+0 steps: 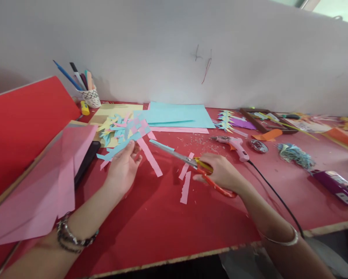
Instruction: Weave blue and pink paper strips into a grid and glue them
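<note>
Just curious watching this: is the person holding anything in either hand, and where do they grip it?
The right hand holds scissors by their orange handles. The left hand pinches a blue paper strip near its middle.

Bare desk point(162, 228) lies open near the front edge; paper strips point(124, 131), glue gun point(235, 145) and its cord point(273, 192) crowd the back and right.

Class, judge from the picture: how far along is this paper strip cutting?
Done: a pile of cut strips lies by the left hand, with pink strips loose on the table. In hand: the right hand holds scissors; the left pinches a blue strip. Left: uncut blue sheets.
</note>
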`<state>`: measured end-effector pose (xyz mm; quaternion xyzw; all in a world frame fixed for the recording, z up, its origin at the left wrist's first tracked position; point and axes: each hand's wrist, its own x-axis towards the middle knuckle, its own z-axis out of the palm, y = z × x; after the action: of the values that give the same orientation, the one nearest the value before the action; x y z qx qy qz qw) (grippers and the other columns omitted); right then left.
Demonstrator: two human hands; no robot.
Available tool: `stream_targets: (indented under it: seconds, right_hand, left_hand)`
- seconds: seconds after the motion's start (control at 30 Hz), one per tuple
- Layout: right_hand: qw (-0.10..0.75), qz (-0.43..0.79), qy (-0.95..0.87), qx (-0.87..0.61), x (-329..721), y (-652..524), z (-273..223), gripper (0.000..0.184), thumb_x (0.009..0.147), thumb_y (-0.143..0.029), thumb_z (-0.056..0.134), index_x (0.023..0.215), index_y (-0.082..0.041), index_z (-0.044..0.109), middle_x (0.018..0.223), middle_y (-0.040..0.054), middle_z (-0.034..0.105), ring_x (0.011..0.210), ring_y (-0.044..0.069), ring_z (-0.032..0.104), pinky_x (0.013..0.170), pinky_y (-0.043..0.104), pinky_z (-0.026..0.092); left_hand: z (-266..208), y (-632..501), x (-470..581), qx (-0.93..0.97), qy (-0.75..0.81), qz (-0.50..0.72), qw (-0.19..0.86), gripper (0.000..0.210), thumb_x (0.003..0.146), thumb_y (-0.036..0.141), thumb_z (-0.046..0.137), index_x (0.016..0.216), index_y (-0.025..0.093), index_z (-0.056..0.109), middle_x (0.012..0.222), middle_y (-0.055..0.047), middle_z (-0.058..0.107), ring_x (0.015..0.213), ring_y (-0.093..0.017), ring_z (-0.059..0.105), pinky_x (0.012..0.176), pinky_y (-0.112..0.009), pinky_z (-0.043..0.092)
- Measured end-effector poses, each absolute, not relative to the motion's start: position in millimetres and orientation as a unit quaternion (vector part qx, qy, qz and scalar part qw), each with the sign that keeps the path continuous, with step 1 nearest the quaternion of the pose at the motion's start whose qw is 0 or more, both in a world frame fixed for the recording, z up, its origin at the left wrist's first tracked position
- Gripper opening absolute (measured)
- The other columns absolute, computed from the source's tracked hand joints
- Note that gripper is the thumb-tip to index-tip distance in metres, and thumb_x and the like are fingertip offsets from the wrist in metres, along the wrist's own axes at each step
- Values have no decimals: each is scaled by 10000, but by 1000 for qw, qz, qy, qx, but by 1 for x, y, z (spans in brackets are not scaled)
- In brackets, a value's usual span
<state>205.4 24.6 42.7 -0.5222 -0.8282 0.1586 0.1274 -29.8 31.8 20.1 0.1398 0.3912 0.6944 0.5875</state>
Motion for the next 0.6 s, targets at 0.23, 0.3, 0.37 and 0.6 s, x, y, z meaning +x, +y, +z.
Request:
stream_targets:
  seconds: [0.23, 0.3, 0.37, 0.6]
  right_hand:
    - [80, 162, -837, -517, 200, 20, 45, 445, 687, -592, 519, 595, -196, 338, 613, -19, 413, 545, 98, 347, 506, 224, 219]
    - [78, 159, -836, -519, 200, 20, 45, 439, 686, -588, 524, 600, -195, 348, 614, -19, 419, 549, 98, 351, 506, 223, 219]
    - [76, 157, -837, -519, 201, 19, 44, 437, 682, -585, 533, 601, -195, 351, 611, -22, 421, 547, 97, 350, 506, 224, 215]
    - [85, 166, -842, -506, 201, 19, 43, 422, 687, -557, 540, 596, -195, 344, 604, -28, 422, 538, 90, 336, 513, 224, 213]
  left_hand:
    - [17, 31, -30, 181, 358, 684, 609, 226, 572, 283, 777, 649, 191, 585, 743, 59, 629, 719, -82, 563, 660, -205, 431]
    - [19, 31, -30, 171, 361, 682, 612, 203, 592, 257, 768, 633, 193, 579, 696, 67, 619, 673, -74, 558, 654, -206, 434]
    - [22, 31, -28, 160, 368, 681, 613, 196, 590, 238, 769, 627, 193, 582, 649, 72, 608, 627, -68, 551, 639, -204, 436]
    - [20, 29, -26, 171, 371, 680, 609, 240, 517, 272, 803, 604, 191, 595, 602, 69, 608, 587, -77, 556, 642, -220, 438]
